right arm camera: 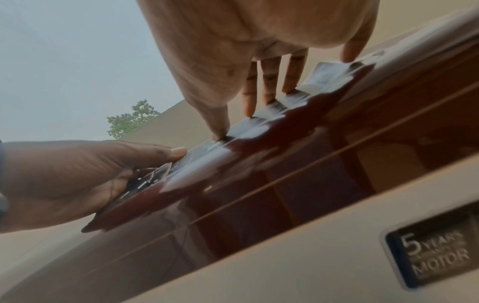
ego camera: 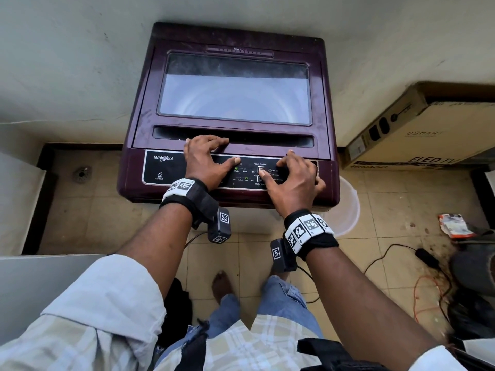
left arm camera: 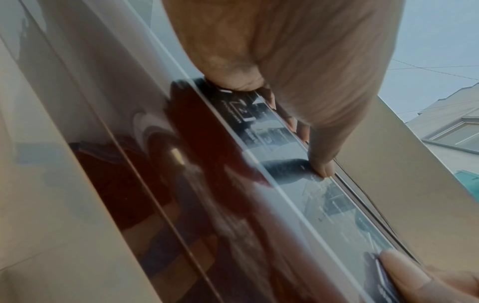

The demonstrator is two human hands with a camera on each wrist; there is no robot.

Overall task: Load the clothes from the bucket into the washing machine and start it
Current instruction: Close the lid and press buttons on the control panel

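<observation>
Washing machine (ego camera: 230,113) against the wall, lid (ego camera: 235,88) down flat, drum dimly visible through the glass; clothes not discernible from here. Reads as loading finished, now at the start step. Left hand (ego camera: 205,159) spread across the lid's front edge, fingers reaching toward the handle recess, thumb laid on the control panel (ego camera: 160,167), probably bracing or holding the lid seated. Left grip: fingers relaxed, nothing held. Right hand (ego camera: 293,180) over the panel's right half, thumb tip down near the wash-option keys, fingertips (right arm camera: 249,111) touching the panel surface in the right wrist view. Right grip likewise loose, clasping nothing, just pressing. Green indicators lit beside Wash, so power looks on. Which key sits under the thumb: cannot tell, print too blurred. Translucent bucket (ego camera: 348,207) on the floor just right of the machine, mostly hidden behind it, contents unseen. Cardboard box (ego camera: 417,129) further right.
</observation>
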